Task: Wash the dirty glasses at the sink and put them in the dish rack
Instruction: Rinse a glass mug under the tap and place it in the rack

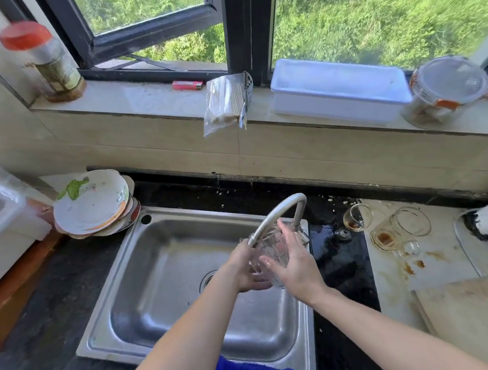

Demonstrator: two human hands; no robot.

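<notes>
Glass [271, 250] sits between left hand [246, 266] and right hand [294, 263], over sink [145, 279].

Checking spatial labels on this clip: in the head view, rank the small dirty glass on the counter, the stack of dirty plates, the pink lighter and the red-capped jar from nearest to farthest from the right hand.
From the right hand, which holds a glass under the faucet:
1. Small dirty glass, on the counter to the right.
2. Stack of dirty plates, left of the sink.
3. Pink lighter, on the windowsill.
4. Red-capped jar, far left on the sill.

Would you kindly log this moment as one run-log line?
stage: washing | both hands hold glass under faucet | dirty glasses wait right
</notes>
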